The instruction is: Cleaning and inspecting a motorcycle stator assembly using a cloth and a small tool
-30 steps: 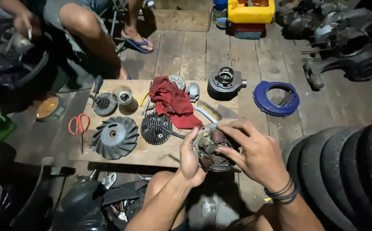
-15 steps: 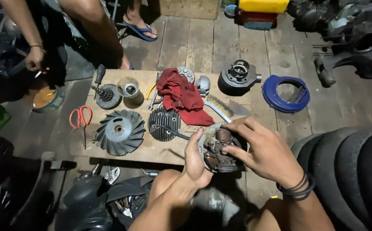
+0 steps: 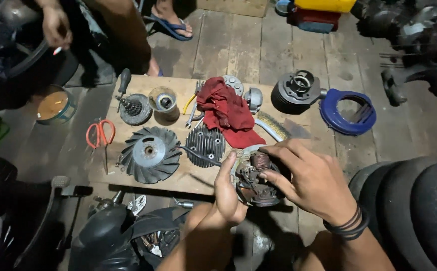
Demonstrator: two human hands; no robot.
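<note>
Lying flat on the plank floor (image 3: 258, 50), a wooden board (image 3: 178, 175) carries most of the parts, and stacked black tyres (image 3: 409, 206) fill the lower right corner. On the floor past the board's far right end sit a dark engine cylinder (image 3: 296, 90) and, just beside it, a blue ring-shaped cover (image 3: 349, 111). A red rag (image 3: 226, 113) is crumpled near the middle of the board, partly over a finned cylinder head (image 3: 205, 145). Left of that head lies a grey fan wheel (image 3: 149, 154) with curved blades, and orange-handled scissors (image 3: 100, 135) rest at the board's left edge. A small gear plate (image 3: 134, 108) and a clear glass cup (image 3: 162, 99) stand side by side along the far edge.

At the near edge, the person's two hands hold a round stator plate (image 3: 256, 180) with copper coils between them. The left hand (image 3: 228, 193) grips its left rim, thumb raised along the edge. The right hand (image 3: 311, 178) is curled over the top and right side, fingertips pressing on the coils.

Another person's hand (image 3: 55, 25) at the upper left pinches a cigarette (image 3: 56, 50), well apart from the board, and a foot in a blue sandal (image 3: 170, 22) rests on the floor beyond.
</note>
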